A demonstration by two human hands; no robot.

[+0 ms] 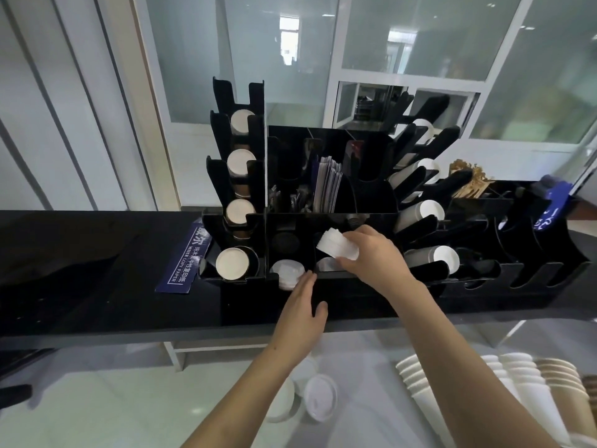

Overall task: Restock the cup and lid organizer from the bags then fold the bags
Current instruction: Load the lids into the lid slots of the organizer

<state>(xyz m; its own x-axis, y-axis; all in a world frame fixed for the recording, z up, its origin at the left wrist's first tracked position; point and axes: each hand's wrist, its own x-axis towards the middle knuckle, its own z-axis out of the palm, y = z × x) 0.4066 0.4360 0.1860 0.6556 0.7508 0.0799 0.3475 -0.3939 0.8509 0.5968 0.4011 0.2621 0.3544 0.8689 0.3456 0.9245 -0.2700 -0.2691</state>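
A black cup and lid organizer (pixel 355 176) stands on a black counter (pixel 97 286). My right hand (pixel 371 257) grips a stack of white lids (pixel 336 245) over the organizer's front middle compartment. My left hand (pixel 302 305) is open, fingers straight, and its fingertips touch a stack of white lids (pixel 286 273) in the front left compartment. Paper cups fill the slanted racks on the left (pixel 240 169) and on the right (pixel 423 211).
Loose white lids (pixel 319 397) and stacks of white and brown cups (pixel 484 379) lie on a lower pale surface near me. A blue copy-paper wrapper (pixel 184 257) lies left of the organizer. Wooden stirrers (pixel 468 181) stand at the back right. Glass partitions rise behind.
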